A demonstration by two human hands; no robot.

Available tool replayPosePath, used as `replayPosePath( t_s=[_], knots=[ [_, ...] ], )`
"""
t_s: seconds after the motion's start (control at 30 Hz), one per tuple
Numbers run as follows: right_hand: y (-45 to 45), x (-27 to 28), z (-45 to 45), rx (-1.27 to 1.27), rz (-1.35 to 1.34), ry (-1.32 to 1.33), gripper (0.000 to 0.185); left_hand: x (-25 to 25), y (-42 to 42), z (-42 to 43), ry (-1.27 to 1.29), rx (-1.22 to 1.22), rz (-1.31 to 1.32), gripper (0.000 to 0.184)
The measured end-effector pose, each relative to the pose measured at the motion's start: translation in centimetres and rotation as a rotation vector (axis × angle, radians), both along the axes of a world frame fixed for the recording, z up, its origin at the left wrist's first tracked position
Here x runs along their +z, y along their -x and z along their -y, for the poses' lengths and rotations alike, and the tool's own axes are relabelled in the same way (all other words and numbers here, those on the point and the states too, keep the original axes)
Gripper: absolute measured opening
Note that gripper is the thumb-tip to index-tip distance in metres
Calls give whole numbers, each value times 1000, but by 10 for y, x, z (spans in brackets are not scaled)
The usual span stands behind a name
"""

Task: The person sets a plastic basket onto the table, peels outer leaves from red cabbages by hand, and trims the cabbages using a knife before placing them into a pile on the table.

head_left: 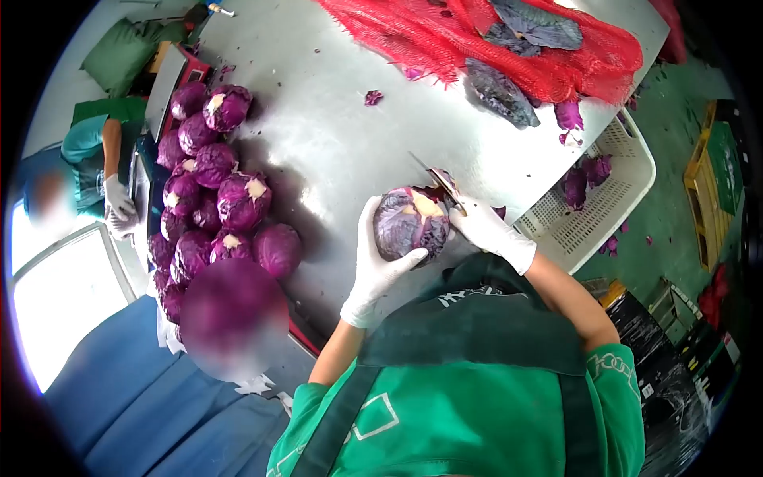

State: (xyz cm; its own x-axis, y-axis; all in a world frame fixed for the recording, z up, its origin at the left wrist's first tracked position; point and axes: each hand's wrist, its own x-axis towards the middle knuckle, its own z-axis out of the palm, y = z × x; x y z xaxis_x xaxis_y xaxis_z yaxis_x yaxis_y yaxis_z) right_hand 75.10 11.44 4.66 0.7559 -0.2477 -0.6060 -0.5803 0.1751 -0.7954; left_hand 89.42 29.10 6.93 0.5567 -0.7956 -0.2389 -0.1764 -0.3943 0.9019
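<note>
In the head view, a red cabbage [407, 230] is held over the near part of the metal table, its pale cut stem end facing up. My left hand [373, 266], in a white glove, is closed around the cabbage's left side and underside, with the thumb across its front. My right hand [486, 226], also gloved, is closed on a knife [419, 162] whose thin blade points up and left, beside the cabbage's upper right. A loose purple leaf piece [443, 180] lies against the blade. The knife's handle is mostly hidden in my fingers.
Several red cabbages [214, 165] are piled on the table [334, 119] at left. A red mesh bag [548, 60] with dark leaves lies at the back. A white crate [636, 159] with trimmed leaves stands at right. A co-worker's gloved hand [119, 203] shows far left.
</note>
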Motion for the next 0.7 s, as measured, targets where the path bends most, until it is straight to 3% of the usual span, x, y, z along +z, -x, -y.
replayPosePath(
  t_s=[0.07, 0.17, 0.27, 0.33, 0.43, 0.47, 0.53, 0.6, 0.67, 0.7],
  knots=[
    [-1, 7, 5, -57, 64, 122, 58, 1, -6, 7, 56, 0, -133, 107],
    [1, 23, 26, -93, 181, 407, 51, -3, -12, 34, 114, -161, 175, 113],
    [11, 9, 50, 256, 144, 866, 39, 7, -14, 73, 93, -296, 386, 111],
    [15, 10, 55, -54, 259, 981, 28, 2, -7, 80, 122, -275, 383, 108],
    [30, -30, 109, -966, 348, 8, 18, -4, -2, 82, 100, -311, 397, 109],
    [33, -13, 118, -1209, 320, -57, 23, -6, 2, 81, 99, -311, 401, 109],
    [47, 11, 118, -1020, 134, 75, 23, -9, 7, 84, 129, -235, 569, 111],
    [54, 0, 76, -908, 190, 53, 28, -11, 14, 87, 87, -225, 658, 113],
    [47, -17, 32, -596, 113, 502, 35, -18, 19, 93, 76, -113, 385, 109],
    [44, -2, 17, -527, 144, 570, 38, -11, 16, 98, 155, -189, 385, 108]
  ],
)
